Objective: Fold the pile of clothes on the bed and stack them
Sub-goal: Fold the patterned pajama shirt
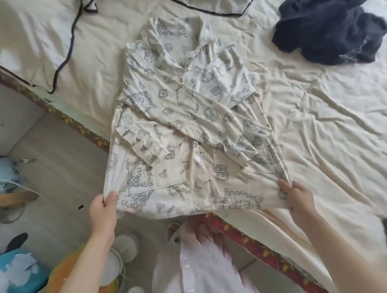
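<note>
Cream printed pajama shirt (185, 123) lies on the bed (328, 133) with sleeves crossed inward, and the left hand (104, 209) and right hand (295, 194) each pinch a hem corner, probably to fold it upward.

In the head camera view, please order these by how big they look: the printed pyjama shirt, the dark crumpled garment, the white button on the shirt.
1. Printed pyjama shirt, by far the largest.
2. Dark crumpled garment, though it lies farther from the camera, so it may look smaller than it is.
3. White button, tiny.
</note>
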